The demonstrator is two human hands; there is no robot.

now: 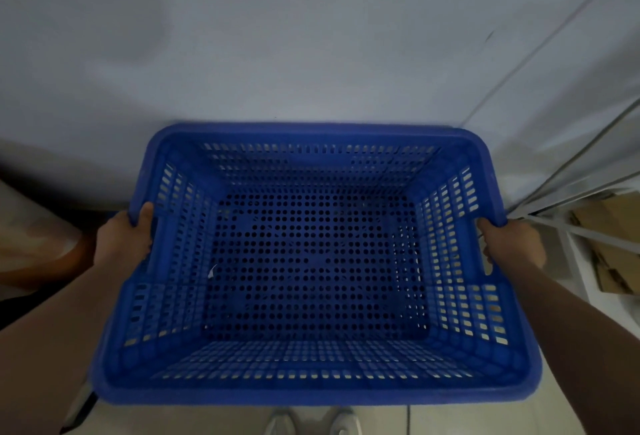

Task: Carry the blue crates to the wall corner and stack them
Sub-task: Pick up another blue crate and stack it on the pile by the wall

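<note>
A blue perforated crate [313, 389] fills the middle of the view, its open top facing me and its far rim close to a pale wall. My left hand [123, 240] grips the crate's left rim, thumb hooked over the edge. My right hand [512, 244] grips the right rim by the handle slot, fingers curled under it. Through the crate's holed floor I cannot tell whether another crate sits beneath it. The crate holds nothing.
The pale wall [277, 54] rises straight ahead, and a corner line [540, 50] runs down at the right. Flattened cardboard [613, 247] lies in a white frame at the right. An orange-brown object [45, 254] sits at the left. My shoes [311, 422] show on the light floor.
</note>
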